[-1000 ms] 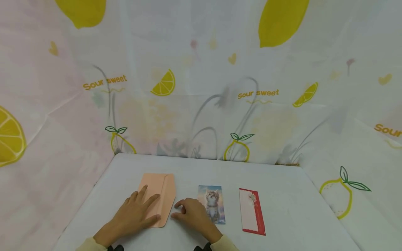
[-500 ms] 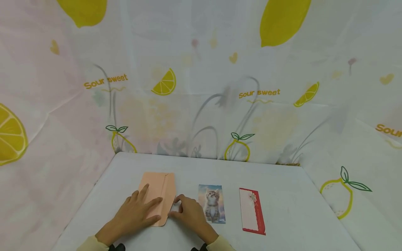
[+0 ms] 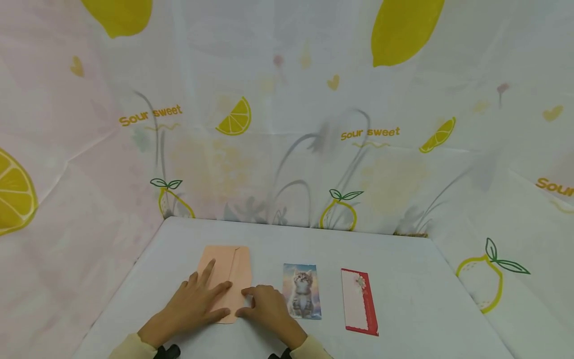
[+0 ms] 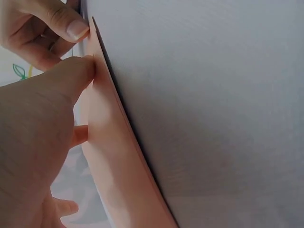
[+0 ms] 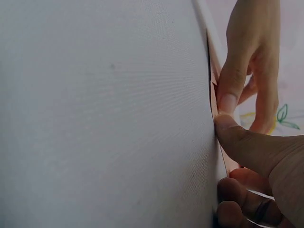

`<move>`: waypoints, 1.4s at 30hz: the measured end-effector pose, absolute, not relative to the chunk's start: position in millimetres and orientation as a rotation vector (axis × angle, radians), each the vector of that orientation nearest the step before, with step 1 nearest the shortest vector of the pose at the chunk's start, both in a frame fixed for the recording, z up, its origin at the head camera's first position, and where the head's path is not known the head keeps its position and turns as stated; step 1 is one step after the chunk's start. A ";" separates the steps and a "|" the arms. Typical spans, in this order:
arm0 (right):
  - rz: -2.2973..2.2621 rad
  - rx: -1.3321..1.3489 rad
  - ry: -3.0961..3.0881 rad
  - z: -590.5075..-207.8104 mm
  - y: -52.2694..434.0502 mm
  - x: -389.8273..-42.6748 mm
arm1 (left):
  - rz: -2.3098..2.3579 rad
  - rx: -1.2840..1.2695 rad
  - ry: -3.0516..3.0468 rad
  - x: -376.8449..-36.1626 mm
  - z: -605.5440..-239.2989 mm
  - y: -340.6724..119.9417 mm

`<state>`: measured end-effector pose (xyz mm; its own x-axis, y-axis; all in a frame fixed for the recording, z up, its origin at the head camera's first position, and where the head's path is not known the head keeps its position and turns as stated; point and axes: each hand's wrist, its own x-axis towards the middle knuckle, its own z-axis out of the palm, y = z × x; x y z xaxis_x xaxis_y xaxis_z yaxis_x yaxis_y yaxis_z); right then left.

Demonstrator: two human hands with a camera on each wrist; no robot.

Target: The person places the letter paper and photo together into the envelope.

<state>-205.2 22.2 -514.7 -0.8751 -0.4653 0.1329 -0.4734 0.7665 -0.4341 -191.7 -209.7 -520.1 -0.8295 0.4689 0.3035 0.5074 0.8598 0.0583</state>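
White cloth-covered table (image 3: 403, 259) carried everything. Peach paper envelope (image 3: 224, 271) lay flat on it, left of the cat photo card (image 3: 302, 291). Left hand (image 3: 193, 304) lay on the envelope, fingers (image 3: 207, 271) straight and pressing, gripping nothing. Right hand (image 3: 264, 309) touched the envelope's near right edge, fingers (image 5: 228, 95) curled, thumb against that edge. Red-and-white card (image 3: 358, 301) lay right of the photo card.

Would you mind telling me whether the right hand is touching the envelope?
Touching. In the head view, the right hand meets the envelope at its near right edge; the right wrist view shows the thumb tip pressed against that edge.
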 end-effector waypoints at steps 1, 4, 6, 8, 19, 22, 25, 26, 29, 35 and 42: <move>0.733 0.784 -2.935 -515.2 22.2 -205.1 | -0.201 -0.740 -2.763 -192.2 -519.5 -209.6; 0.744 0.804 -2.918 -514.7 22.2 -204.3 | -0.213 -0.732 -2.786 -193.5 -518.0 -209.4; 0.753 0.807 -2.917 -515.1 22.3 -203.8 | -0.217 -0.728 -2.792 -194.2 -517.1 -208.8; 0.758 0.792 -2.915 -515.1 21.6 -203.3 | -0.210 -0.719 -2.796 -195.0 -516.2 -208.2; 0.669 0.767 -2.938 -516.2 20.2 -205.7 | -0.261 -0.671 -2.938 -199.1 -511.4 -206.5; 0.673 0.781 -2.917 -514.9 21.8 -206.0 | -0.283 -0.648 -2.939 -199.9 -514.9 -207.9; 0.657 0.786 -2.904 -514.6 22.7 -206.5 | -0.320 -0.651 -2.912 -200.0 -517.6 -209.3; 0.649 0.783 -2.906 -515.1 22.8 -206.7 | -0.343 -0.656 -2.899 -199.8 -517.9 -209.5; 0.625 0.779 -2.911 -515.5 22.7 -206.7 | -0.405 -0.678 -2.869 -198.7 -517.9 -210.3; 0.626 0.778 -2.902 -514.4 22.5 -207.2 | -0.393 -0.697 -2.815 -200.0 -518.1 -211.8; 0.705 0.752 -2.943 -512.7 24.7 -208.8 | -0.458 -0.697 -2.818 -204.3 -516.7 -212.9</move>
<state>-208.8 24.7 -512.7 -0.8834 -0.4499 0.1309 -0.4604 0.7815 -0.4210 -204.3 -212.9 -516.7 -0.8681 0.4188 0.2666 0.4817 0.8406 0.2480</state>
